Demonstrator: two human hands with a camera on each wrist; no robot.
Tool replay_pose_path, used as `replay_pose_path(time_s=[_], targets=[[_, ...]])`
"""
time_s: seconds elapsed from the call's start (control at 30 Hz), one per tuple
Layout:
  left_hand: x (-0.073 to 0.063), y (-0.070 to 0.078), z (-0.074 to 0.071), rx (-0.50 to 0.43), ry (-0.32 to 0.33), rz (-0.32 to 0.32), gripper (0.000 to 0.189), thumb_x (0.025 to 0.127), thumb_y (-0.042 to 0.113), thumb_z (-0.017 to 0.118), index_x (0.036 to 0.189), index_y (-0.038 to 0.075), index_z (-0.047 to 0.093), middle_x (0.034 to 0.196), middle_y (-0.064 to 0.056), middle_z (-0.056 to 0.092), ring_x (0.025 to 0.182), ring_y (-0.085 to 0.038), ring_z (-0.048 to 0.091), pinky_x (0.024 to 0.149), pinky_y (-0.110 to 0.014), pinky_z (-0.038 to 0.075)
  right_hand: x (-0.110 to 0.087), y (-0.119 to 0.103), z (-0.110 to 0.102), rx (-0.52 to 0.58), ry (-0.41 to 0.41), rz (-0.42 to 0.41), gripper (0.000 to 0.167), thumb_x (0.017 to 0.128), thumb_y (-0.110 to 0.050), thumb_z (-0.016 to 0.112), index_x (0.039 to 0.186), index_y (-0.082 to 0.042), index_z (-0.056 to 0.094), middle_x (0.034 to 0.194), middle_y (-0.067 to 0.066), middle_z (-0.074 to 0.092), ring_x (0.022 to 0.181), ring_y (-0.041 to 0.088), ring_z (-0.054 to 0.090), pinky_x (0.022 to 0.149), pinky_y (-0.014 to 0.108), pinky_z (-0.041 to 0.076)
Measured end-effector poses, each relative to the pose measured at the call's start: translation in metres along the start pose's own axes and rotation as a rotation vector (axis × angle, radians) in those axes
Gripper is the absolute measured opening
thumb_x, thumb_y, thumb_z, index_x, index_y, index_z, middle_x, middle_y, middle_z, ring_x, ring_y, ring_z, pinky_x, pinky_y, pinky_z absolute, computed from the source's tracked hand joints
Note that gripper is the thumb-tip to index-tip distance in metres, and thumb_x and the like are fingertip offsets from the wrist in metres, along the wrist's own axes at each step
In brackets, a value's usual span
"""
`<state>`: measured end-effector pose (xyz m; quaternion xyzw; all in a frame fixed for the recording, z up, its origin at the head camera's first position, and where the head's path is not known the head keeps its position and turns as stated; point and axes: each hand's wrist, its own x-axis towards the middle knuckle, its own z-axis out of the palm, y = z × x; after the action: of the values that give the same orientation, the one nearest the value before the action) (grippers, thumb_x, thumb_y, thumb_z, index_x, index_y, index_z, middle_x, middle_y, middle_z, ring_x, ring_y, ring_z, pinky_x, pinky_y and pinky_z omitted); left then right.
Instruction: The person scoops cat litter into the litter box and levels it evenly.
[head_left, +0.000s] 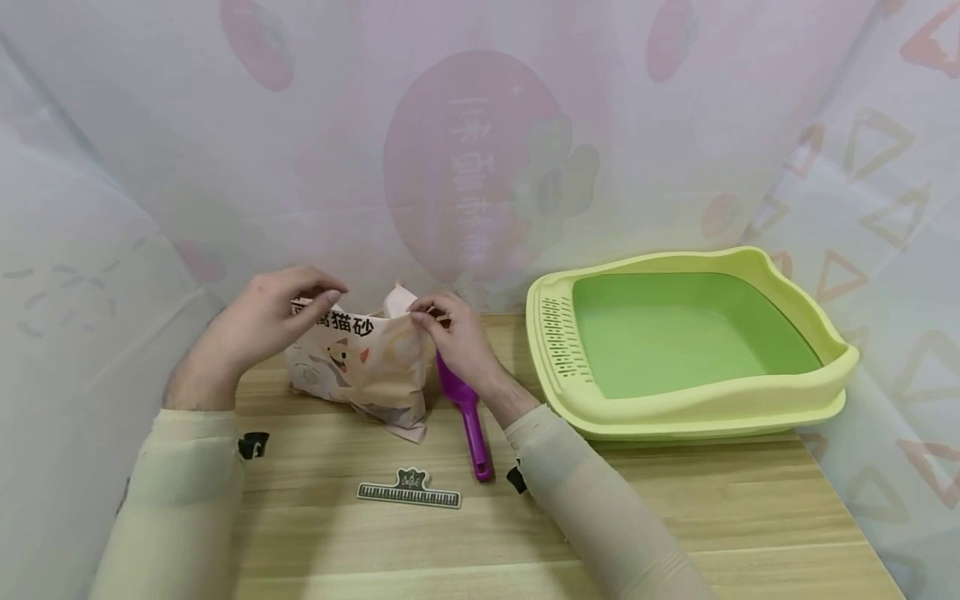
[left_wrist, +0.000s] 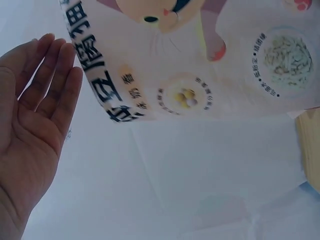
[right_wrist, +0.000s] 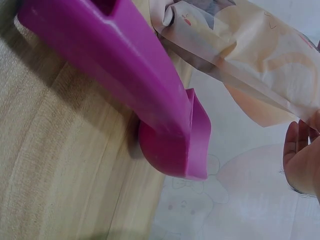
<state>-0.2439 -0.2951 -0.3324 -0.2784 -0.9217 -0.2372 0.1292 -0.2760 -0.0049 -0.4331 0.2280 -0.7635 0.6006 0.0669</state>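
Note:
A paper cat litter bag (head_left: 360, 358) with a cartoon cat and black characters stands on the wooden table (head_left: 675, 517). My left hand (head_left: 328, 297) hovers at the bag's top left corner. In the left wrist view the left hand (left_wrist: 50, 70) is flat, palm showing and fingers straight, just beside the bag (left_wrist: 200, 65). My right hand (head_left: 424, 315) pinches the bag's top right corner. The right wrist view shows the right hand's fingertips (right_wrist: 299, 145) at the bag's (right_wrist: 260, 55) folded edge. A purple scoop (head_left: 468, 417) lies under my right wrist, and the scoop (right_wrist: 150, 85) fills the right wrist view.
A yellow litter tray (head_left: 825, 379) with a green inner pan stands on the right of the table. A dark clip with piano-key print (head_left: 408, 492) lies near the front. Translucent printed sheeting (head_left: 480, 125) closes in the back and both sides.

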Motion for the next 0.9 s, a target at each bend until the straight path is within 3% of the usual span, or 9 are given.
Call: replay_pose_path(time_s=[0.17, 0.4, 0.67, 0.83, 0.9], targets=[[0.008, -0.022, -0.005, -0.041, -0.009, -0.176, 0.034, 0.124, 0.027, 0.062, 0.146, 0.005, 0.076, 0.150, -0.024, 0.077, 0.140, -0.053, 0.073, 0.119, -0.075, 0.056, 0.000, 0.000, 0.000, 0.000, 0.002, -0.006, 0.015, 0.115, -0.008, 0.074, 0.125, -0.001, 0.083, 0.129, 0.020, 0.078, 0.116, 0.033, 0.075, 0.098, 0.022, 0.060], [0.013, -0.059, -0.004, -0.072, -0.037, -0.359, 0.052, 0.126, 0.045, 0.052, 0.163, 0.010, 0.066, 0.169, -0.026, 0.064, 0.157, -0.059, 0.058, 0.129, -0.081, 0.043, 0.001, 0.001, 0.001, -0.007, 0.002, -0.006, 0.015, 0.116, -0.010, 0.074, 0.126, -0.003, 0.083, 0.129, 0.019, 0.078, 0.116, 0.032, 0.075, 0.096, 0.021, 0.060], [0.013, -0.083, 0.005, -0.157, -0.194, -0.452, 0.072, 0.128, 0.058, 0.027, 0.174, 0.010, 0.054, 0.182, -0.030, 0.047, 0.171, -0.059, 0.040, 0.137, -0.080, 0.032, 0.000, 0.001, 0.001, -0.005, -0.008, -0.002, 0.020, 0.118, -0.016, 0.073, 0.129, -0.003, 0.083, 0.130, 0.018, 0.078, 0.117, 0.033, 0.076, 0.097, 0.022, 0.062], [0.008, -0.090, 0.008, -0.249, -0.190, -0.477, 0.074, 0.128, 0.058, 0.026, 0.173, 0.006, 0.053, 0.182, -0.031, 0.047, 0.172, -0.059, 0.038, 0.137, -0.083, 0.028, 0.000, -0.001, -0.001, 0.014, -0.020, 0.018, 0.028, 0.120, -0.024, 0.069, 0.132, -0.002, 0.081, 0.133, 0.019, 0.078, 0.122, 0.036, 0.075, 0.104, 0.031, 0.064], [0.005, -0.091, 0.008, -0.276, -0.176, -0.489, 0.073, 0.128, 0.056, 0.029, 0.173, 0.003, 0.052, 0.181, -0.033, 0.047, 0.173, -0.059, 0.037, 0.138, -0.084, 0.027, 0.001, -0.002, -0.001, 0.032, -0.017, 0.044, 0.029, 0.120, -0.025, 0.070, 0.135, -0.002, 0.079, 0.135, 0.019, 0.078, 0.121, 0.030, 0.074, 0.105, 0.032, 0.063]])
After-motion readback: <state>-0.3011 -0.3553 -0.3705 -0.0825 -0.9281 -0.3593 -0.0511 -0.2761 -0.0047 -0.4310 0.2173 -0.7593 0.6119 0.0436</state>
